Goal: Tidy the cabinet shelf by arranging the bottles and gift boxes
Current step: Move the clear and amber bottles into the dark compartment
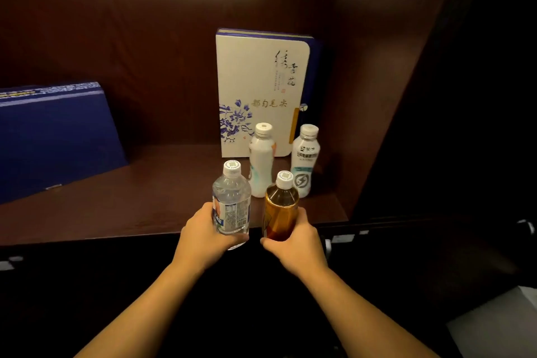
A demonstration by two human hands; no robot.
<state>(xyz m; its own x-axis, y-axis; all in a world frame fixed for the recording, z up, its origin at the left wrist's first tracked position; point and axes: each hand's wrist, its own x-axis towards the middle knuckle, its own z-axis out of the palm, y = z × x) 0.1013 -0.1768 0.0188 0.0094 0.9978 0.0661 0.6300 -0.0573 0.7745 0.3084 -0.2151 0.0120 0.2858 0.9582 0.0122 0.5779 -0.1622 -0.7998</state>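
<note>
Left hand (203,234) fingers wrap the clear water bottle (231,200); right hand (296,241) fingers clasp the amber tea bottle (281,211), both at the shelf (130,206) front edge.

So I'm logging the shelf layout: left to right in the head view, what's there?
Blue gift box → clear water bottle → white bottle → amber tea bottle → grey-labelled white bottle.

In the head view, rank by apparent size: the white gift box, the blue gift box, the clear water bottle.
1. Blue gift box, though it is cut off at the frame edge
2. White gift box, close in size
3. Clear water bottle
</note>
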